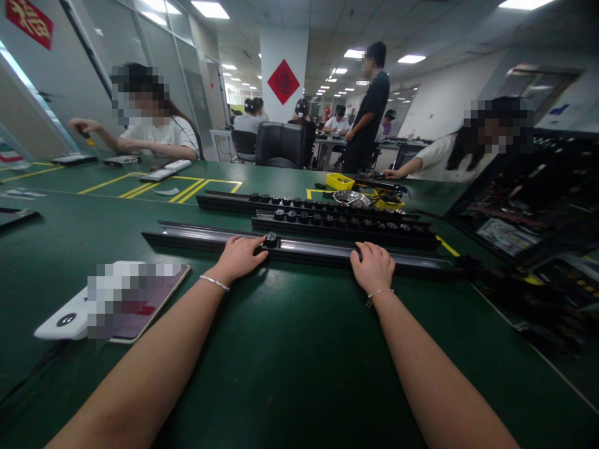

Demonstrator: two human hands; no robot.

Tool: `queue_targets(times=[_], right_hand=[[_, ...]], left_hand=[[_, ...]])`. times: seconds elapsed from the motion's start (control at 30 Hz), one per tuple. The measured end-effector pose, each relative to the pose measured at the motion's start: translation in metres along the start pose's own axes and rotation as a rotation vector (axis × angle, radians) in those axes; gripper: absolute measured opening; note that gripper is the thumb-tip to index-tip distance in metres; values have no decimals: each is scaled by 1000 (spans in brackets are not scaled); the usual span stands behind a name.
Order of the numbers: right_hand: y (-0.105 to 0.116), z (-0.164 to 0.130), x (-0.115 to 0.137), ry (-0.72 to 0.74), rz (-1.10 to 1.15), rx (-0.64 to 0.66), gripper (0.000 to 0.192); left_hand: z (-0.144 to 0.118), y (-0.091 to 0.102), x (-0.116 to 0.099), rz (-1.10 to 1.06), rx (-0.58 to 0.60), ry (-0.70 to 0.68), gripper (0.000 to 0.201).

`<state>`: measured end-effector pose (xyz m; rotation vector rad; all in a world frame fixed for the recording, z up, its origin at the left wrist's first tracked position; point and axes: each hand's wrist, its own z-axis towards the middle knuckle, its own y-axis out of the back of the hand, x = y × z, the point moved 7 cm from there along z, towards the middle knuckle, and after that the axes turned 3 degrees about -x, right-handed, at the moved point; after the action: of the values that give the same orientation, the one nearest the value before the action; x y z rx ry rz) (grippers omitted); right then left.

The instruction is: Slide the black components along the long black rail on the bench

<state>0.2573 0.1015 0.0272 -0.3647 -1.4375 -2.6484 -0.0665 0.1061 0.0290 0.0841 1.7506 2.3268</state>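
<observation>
A long black channel rail (pixel 311 247) with a shiny inside lies across the green table in front of me. My left hand (pixel 239 257) grips its left half, thumb along the near side and fingers over the top. Its fingertips touch or nearly touch a small round black socket module (pixel 271 239) seated in the channel. Farther right, my right hand (pixel 373 266) is curled over the same rail, with part of its grip hidden. Just beyond lie a second black rail (pixel 355 235) and a third black rail (pixel 224 202), each holding a row of several similar modules.
At left lies a phone (pixel 156 305) beside a white cabled device (pixel 60 324). Behind the rails are a yellow bin (pixel 340 181) and a metal dish (pixel 350 199). Dark parts (pixel 524 305) crowd the right side. Co-workers sit across the table at left and right; another person stands behind.
</observation>
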Motion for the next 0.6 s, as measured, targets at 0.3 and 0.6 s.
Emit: queue_targets(times=[0.3,0.6], right_hand=[[0,0,0,-3,-11,16,41],[8,-10,40,264,44,-15,39]], left_hand=[[1,-1,-2,-20,11,-5,52],[1,0,-4,-2,38,0,52]])
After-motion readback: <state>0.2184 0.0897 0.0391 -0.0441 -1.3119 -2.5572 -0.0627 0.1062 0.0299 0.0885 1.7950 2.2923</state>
